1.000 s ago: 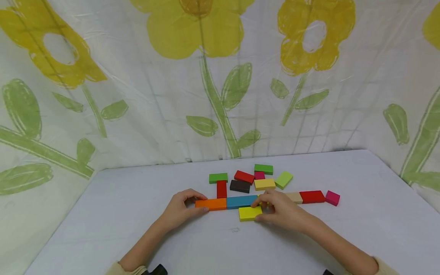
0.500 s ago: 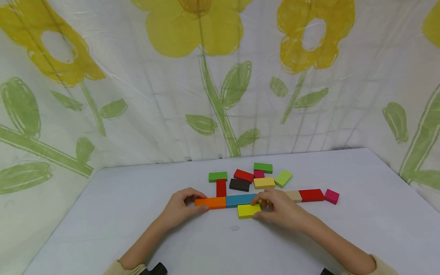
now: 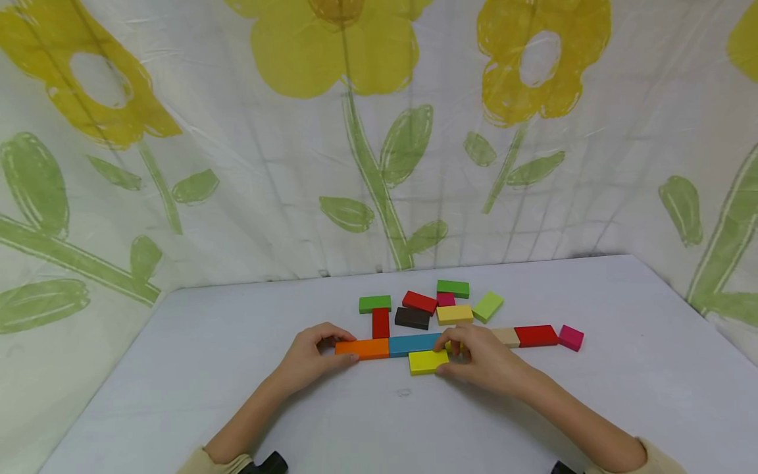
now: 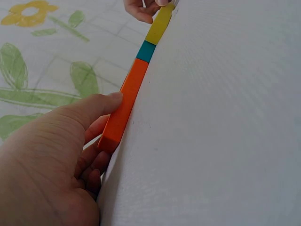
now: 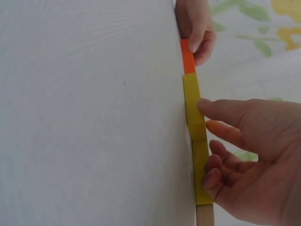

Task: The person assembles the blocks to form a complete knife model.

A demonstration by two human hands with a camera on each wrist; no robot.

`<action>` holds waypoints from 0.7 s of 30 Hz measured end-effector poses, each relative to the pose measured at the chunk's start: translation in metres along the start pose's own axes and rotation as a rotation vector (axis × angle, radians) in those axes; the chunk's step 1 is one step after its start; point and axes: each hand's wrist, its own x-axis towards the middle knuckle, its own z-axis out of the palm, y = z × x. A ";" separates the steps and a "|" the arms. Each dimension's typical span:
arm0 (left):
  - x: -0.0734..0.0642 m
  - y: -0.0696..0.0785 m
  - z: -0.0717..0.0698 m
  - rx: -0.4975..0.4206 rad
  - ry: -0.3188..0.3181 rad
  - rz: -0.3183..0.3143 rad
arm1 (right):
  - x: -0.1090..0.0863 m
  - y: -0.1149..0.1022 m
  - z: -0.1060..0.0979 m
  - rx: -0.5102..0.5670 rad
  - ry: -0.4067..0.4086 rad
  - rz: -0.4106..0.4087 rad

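Observation:
In the head view my left hand [image 3: 310, 357] grips the left end of an orange block [image 3: 370, 349], thumb in front and fingers behind. The orange block meets a blue block [image 3: 413, 343] in a row across the white table. My right hand [image 3: 485, 361] pinches the right end of a yellow block [image 3: 426, 362] with thumb and index finger. That block lies along the front of the blue one. Another yellow block [image 5: 201, 174] sits in the row, mostly hidden behind my right hand in the head view. A beige block [image 3: 507, 338] and a red block [image 3: 536, 336] continue the row rightward.
A magenta block [image 3: 571, 338] lies by the row's right end. Behind the row, an upright-lying red block [image 3: 381, 322] touches a green block [image 3: 375, 303]. A dark brown block [image 3: 412, 318], a pale yellow block [image 3: 454, 315] and several others cluster further right. A flowered curtain [image 3: 284, 197] hangs behind.
The front yellow block has slid slightly away from me, closer to the row, with my right hand on it. My left hand keeps its grip on the orange block.

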 end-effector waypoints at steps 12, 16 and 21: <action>0.000 0.002 -0.002 -0.008 -0.003 0.000 | 0.001 -0.001 0.001 0.003 0.005 0.026; -0.001 0.002 -0.001 -0.008 -0.005 0.001 | 0.001 -0.001 0.001 0.007 0.000 0.037; -0.001 0.001 -0.001 -0.011 -0.006 0.006 | 0.000 -0.002 0.000 0.030 -0.011 0.033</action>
